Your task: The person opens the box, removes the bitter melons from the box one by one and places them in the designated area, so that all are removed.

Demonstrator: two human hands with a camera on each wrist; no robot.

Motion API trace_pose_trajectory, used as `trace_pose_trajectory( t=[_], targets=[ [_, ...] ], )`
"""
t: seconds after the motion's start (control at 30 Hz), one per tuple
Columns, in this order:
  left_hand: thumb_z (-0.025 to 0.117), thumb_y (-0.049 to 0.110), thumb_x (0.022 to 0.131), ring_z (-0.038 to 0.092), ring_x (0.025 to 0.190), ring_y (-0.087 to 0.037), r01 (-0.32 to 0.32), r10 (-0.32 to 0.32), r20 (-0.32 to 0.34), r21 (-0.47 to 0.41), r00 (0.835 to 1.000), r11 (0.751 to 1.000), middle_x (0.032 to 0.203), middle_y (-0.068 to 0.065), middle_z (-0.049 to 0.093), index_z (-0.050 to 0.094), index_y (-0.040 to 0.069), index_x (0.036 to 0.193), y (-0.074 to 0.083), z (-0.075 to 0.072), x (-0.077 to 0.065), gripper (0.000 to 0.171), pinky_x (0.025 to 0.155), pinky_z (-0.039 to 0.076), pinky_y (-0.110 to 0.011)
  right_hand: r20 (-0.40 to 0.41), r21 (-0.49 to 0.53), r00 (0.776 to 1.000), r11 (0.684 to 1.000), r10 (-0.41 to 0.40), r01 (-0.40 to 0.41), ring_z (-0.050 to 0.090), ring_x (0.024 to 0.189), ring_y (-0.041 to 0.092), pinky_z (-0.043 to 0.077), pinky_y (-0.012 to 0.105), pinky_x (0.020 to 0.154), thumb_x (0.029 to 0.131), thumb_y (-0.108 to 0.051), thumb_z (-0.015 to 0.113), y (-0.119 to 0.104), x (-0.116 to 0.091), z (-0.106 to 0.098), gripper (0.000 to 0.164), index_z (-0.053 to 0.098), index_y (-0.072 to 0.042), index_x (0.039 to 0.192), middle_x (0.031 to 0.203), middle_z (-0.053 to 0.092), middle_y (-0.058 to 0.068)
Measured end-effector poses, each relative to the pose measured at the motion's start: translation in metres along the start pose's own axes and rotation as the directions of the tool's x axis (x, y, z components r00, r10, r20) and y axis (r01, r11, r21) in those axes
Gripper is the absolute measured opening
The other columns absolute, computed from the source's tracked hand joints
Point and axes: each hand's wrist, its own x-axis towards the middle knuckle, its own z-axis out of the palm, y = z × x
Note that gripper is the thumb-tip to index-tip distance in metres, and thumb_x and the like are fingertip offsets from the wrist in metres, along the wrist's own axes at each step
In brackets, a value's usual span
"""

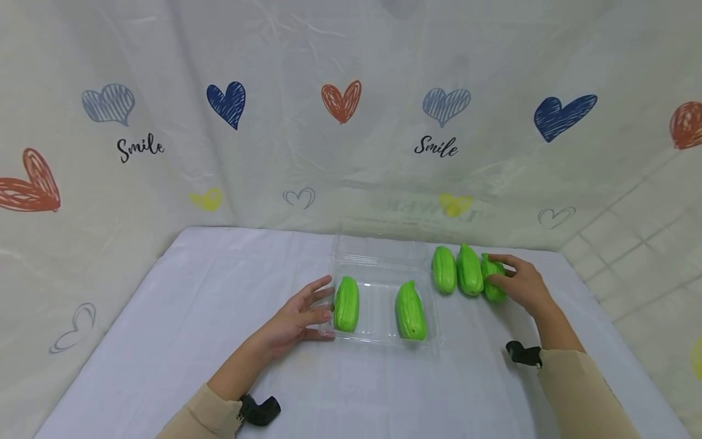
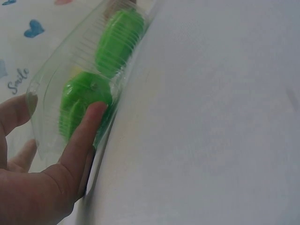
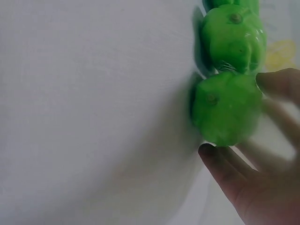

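Fingers spread, the left grip touches the side of an open clear container. Inside lie a green vegetable just beside that grip and a second vegetable farther right. On the counter, the right grip pinches an end vegetable; two outer vegetables lie left of it.

Here the right hand has the nearest green vegetable between its digits, one tip at the upper edge, another at the lower! A second green vegetable sits right against it, a third clipped by the top edge, shadow spreading over the white surface.
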Motion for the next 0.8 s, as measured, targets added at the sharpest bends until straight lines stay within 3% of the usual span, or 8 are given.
trace_pose_trajectory(
  t=[0.27, 0.43, 0.6, 0.8],
  targets=[
    [0.059, 0.005, 0.097, 0.025, 0.148, -0.042, 0.000, 0.000, -0.001, -0.001, 1.000, 1.000, 0.166, -0.008, 0.015, 0.020, 0.026, 0.160, -0.002, -0.001, 0.001, 0.077, 0.093, 0.056, -0.053, -0.009, -0.060, 1.000, 0.998, -0.012, 0.012, 0.033, 0.136, 0.058, 0.043, 0.068, 0.100, 0.096, -0.040, 0.063, -0.003, -0.006, -0.007, 0.071, 0.036, -0.008, 0.154, 0.159, 0.020, 0.033],
    [0.059, 0.005, 0.097, 0.025, 0.148, -0.042, -0.001, 0.001, -0.003, 0.000, 1.000, 1.000, 0.166, -0.008, 0.016, 0.021, 0.027, 0.159, -0.002, -0.001, 0.002, 0.076, 0.093, 0.056, -0.054, -0.057, -0.077, 0.996, 0.995, -0.068, 0.064, 0.035, 0.135, 0.058, 0.045, 0.069, 0.096, 0.096, -0.034, 0.065, -0.011, -0.013, -0.011, 0.067, 0.039, -0.008, 0.152, 0.157, 0.026, 0.031],
    [0.059, 0.005, 0.097, 0.024, 0.148, -0.043, -0.004, 0.004, -0.003, 0.000, 1.000, 1.000, 0.166, -0.009, 0.015, 0.020, 0.026, 0.160, -0.002, 0.000, 0.002, 0.076, 0.093, 0.056, -0.054, -0.094, -0.084, 0.988, 0.990, -0.125, 0.117, 0.039, 0.132, 0.058, 0.048, 0.068, 0.093, 0.096, -0.031, 0.065, -0.025, -0.022, -0.012, 0.062, 0.043, -0.009, 0.150, 0.156, 0.030, 0.030],
    [0.059, 0.004, 0.098, 0.025, 0.148, -0.042, -0.008, 0.008, 0.001, -0.007, 1.000, 1.000, 0.166, -0.009, 0.014, 0.019, 0.025, 0.160, -0.001, 0.000, 0.001, 0.077, 0.093, 0.056, -0.054, -0.123, -0.057, 0.973, 0.980, -0.194, 0.188, 0.038, 0.137, 0.050, 0.046, 0.062, 0.101, 0.097, -0.025, 0.065, -0.050, -0.034, -0.010, 0.057, 0.046, -0.007, 0.148, 0.161, 0.027, 0.022]
  ],
)
